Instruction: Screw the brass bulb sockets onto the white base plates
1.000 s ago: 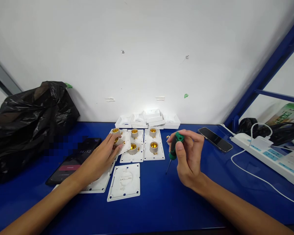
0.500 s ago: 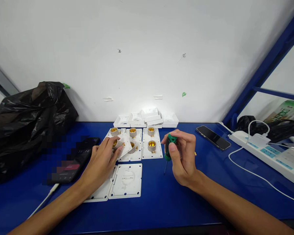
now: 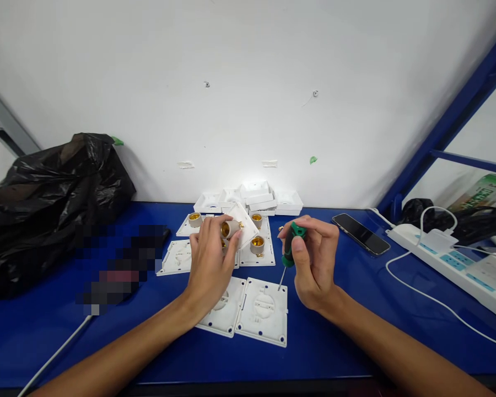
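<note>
My left hand point(image 3: 212, 259) grips a lamp holder point(image 3: 230, 228), a white square plate with a round brass-threaded socket, tilted above the others. In my right hand point(image 3: 314, 259) is a screwdriver point(image 3: 291, 248) with a green and black handle, its thin shaft slanting down and left. Below the hands lie two joined white base plates point(image 3: 264, 311), flat, with moulded rings in the middle. Behind them more lamp holders point(image 3: 257, 246) stand in rows, partly covered by my left hand. A bare white plate point(image 3: 174, 256) lies to their left.
White square covers point(image 3: 256, 196) are piled against the wall. A phone point(image 3: 361, 234) and a white power strip point(image 3: 454, 262) with cables lie on the right. On the left are a black plastic bag point(image 3: 58, 193) and a dark, blurred-out device point(image 3: 124, 270) with a white cable.
My left hand has moved right with the lamp holder, lifting it off its row. The two joined base plates have shifted right, nearer the screwdriver. My right hand has barely moved.
</note>
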`<state>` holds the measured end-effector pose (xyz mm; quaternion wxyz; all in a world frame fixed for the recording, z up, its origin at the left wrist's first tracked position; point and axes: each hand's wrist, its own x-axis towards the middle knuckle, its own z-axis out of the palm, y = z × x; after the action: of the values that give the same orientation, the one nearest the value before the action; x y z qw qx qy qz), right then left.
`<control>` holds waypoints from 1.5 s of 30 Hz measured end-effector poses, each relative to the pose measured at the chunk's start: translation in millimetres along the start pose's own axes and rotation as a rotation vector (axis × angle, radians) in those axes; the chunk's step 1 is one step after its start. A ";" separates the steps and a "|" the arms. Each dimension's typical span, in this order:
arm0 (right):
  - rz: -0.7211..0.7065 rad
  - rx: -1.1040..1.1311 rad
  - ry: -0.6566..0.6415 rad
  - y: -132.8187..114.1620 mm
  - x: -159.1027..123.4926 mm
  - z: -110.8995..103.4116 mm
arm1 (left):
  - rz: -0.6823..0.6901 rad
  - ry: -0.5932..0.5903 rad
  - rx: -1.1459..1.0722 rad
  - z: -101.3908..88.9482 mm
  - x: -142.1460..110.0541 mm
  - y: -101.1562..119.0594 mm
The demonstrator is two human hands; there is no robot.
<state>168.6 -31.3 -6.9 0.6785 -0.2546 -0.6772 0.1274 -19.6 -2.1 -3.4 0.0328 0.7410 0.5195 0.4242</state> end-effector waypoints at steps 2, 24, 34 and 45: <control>-0.002 -0.012 0.011 0.0 0.2 -0.2 | 0.021 -0.009 -0.027 -7.1 9.0 -5.6; -0.039 -0.039 -0.078 0.2 -0.2 -0.5 | -0.123 -0.389 0.245 -86.7 8.7 -71.9; 0.022 -0.033 -0.124 2.7 -3.1 -0.4 | 0.012 -0.523 0.408 -69.7 16.2 -104.1; 0.108 -0.066 -0.156 5.5 -0.5 -2.3 | 0.164 -0.352 0.353 -60.8 -4.8 -90.0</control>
<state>171.8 -27.4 -10.1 0.6070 -0.3022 -0.7172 0.1608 -127.1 11.5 -11.5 -0.0415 0.8373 0.5100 0.1928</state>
